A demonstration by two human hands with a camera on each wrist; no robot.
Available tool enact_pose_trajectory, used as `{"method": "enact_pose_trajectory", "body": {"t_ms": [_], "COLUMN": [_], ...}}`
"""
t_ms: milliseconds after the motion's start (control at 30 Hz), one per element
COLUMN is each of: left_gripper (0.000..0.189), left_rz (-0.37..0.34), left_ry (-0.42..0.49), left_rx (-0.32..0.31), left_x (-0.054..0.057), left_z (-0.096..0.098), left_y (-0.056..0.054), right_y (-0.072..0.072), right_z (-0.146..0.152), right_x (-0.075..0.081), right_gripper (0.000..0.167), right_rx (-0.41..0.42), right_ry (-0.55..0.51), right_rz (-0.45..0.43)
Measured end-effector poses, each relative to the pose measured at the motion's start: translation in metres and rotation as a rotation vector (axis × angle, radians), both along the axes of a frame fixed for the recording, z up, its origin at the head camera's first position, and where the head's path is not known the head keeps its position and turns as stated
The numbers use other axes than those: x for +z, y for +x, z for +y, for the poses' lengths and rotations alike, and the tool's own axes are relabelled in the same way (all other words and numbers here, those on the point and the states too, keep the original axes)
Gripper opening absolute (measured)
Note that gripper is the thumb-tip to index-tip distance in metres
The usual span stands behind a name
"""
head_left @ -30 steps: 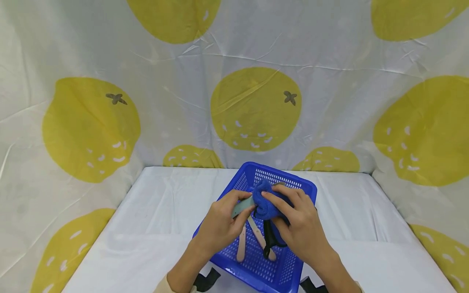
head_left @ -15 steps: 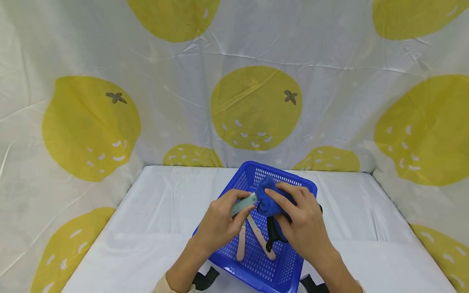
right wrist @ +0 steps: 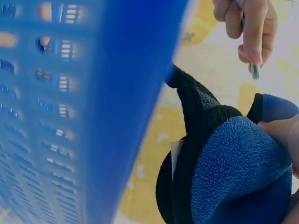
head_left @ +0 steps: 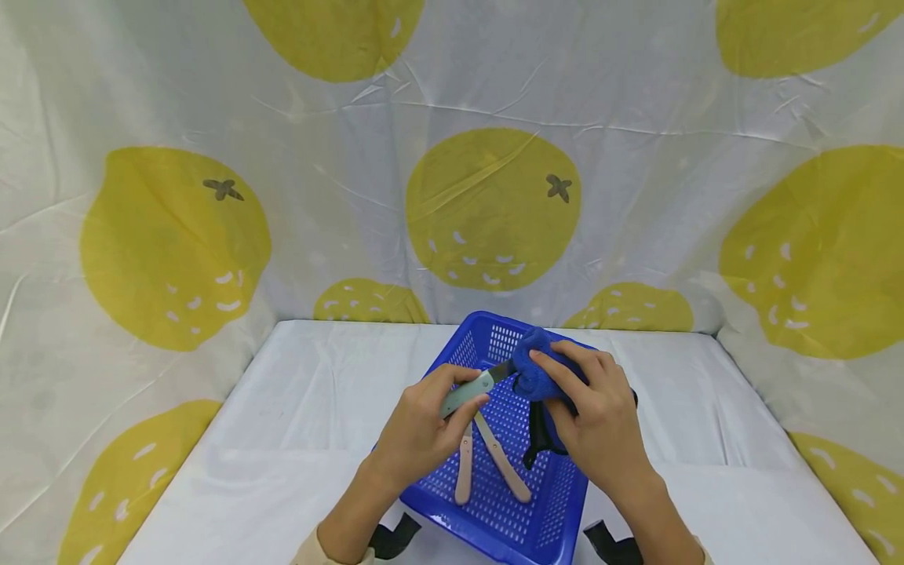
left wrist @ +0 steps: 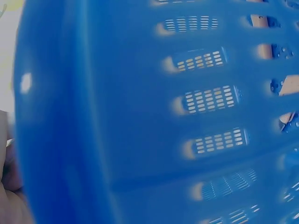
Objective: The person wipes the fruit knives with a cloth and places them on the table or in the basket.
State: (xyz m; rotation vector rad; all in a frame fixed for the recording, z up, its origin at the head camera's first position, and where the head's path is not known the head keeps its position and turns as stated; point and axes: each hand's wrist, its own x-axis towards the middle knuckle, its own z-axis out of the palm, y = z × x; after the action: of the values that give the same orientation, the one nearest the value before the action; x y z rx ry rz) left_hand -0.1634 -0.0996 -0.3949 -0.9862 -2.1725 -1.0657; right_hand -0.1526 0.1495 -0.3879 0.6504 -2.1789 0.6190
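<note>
My left hand (head_left: 427,424) pinches a knife (head_left: 468,394) by its pale green handle, above the blue basket. A short stretch of its dark metal blade shows; the rest is hidden by a blue terry cloth (head_left: 534,377). My right hand (head_left: 600,416) grips that cloth, which has black edging and a black strap hanging down. The right wrist view shows the cloth (right wrist: 233,158) bunched, with the fingers (right wrist: 285,133) on it and the left hand (right wrist: 252,28) beyond. The basket wall (left wrist: 135,116) fills most of the left wrist view.
The blue perforated basket (head_left: 487,526) stands on a white-covered table (head_left: 318,408). Inside lie two pinkish handles, one upright in view (head_left: 464,471) and one slanted (head_left: 503,459). Black straps (head_left: 395,537) show near the wrists. A lemon-print curtain (head_left: 494,208) hangs behind.
My right hand and the cloth have moved right and slightly up, away from the left hand. Part of the knife blade has come into view between handle and cloth. The left hand has barely moved.
</note>
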Motion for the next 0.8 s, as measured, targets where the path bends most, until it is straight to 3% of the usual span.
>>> {"method": "enact_pose_trajectory", "body": {"t_ms": [533,700,800], "left_gripper": [0.024,0.025,0.026], "left_rz": [-0.099,-0.097,-0.089], "left_ry": [0.062,0.073,0.075], "left_rx": [0.005,0.018,0.021], "left_x": [-0.001,0.001,0.000], "left_z": [-0.002,-0.002,-0.002], "left_y": [-0.001,0.000,-0.001], "right_y": [-0.015,-0.010,-0.006], "right_z": [0.030,0.028,0.019], "right_x": [0.001,0.004,0.006], "right_gripper": [0.045,0.049,0.048], "right_rx": [-0.089,-0.057,0.009], "right_ry": [-0.103,-0.143,-0.156], "right_rz": [0.032,0.048,0.073]}}
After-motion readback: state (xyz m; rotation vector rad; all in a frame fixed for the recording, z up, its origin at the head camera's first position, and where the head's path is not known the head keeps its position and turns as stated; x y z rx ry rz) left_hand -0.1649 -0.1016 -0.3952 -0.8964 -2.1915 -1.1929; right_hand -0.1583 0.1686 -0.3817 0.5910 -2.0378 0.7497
